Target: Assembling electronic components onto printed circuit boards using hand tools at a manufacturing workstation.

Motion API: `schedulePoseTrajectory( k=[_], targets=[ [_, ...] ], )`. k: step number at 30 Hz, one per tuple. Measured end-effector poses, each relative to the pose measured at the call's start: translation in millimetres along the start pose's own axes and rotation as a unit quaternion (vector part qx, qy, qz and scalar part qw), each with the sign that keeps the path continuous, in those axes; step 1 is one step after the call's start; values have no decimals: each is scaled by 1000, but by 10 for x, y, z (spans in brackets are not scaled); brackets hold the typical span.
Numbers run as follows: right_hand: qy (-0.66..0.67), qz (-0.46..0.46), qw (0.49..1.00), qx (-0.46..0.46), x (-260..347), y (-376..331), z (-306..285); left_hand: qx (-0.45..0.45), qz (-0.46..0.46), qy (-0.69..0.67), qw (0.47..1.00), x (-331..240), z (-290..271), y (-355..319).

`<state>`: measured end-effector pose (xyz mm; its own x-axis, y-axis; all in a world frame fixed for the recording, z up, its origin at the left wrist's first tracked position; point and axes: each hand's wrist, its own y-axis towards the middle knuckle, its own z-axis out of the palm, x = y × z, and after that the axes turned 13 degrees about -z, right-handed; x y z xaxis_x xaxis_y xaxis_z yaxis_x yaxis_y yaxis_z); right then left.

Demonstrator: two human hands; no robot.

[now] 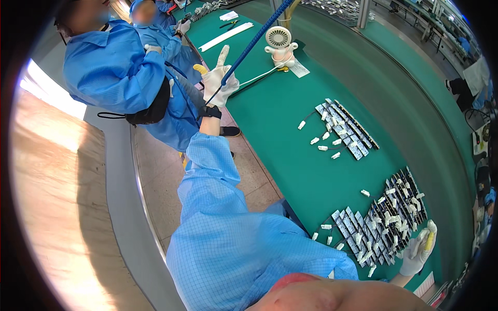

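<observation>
My left hand (222,85) wears a white glove with a yellow-tipped finger and is stretched out over the table's left edge. Its fingers are spread and I see nothing held in them. A blue coiled cord (254,44) crosses in front of the glove, and its thin end runs down to the black band (210,111) on my wrist. At the lower right, my right hand (416,252), also gloved, is beside a pile of narrow circuit-board strips (386,223) with white connectors on short wires. Its fingers are extended; whether they touch the strips is unclear.
A smaller group of board strips (347,129) lies farther up the green table (290,155). A small white fan (280,44) stands beyond, near a long white strip (225,36) and pliers (232,25). A person in blue (116,72) stands left of the table, with another behind.
</observation>
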<state>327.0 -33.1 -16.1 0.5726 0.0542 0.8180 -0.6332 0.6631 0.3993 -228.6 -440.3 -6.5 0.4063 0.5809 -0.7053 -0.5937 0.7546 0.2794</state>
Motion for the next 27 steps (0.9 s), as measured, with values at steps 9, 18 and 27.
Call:
schedulePoseTrajectory(
  k=[9,18,27],
  targets=[
    [15,-12,1000,8,-22,-12,-44,-29,-45,1,999,212,-218,-6],
    [-22,-2,1000,-20,-26,1,28,-89,-125,-48,987,462,-224,65],
    [0,-19,1000,11,-35,19,25,-56,-124,24,990,524,-239,31]
  ],
)
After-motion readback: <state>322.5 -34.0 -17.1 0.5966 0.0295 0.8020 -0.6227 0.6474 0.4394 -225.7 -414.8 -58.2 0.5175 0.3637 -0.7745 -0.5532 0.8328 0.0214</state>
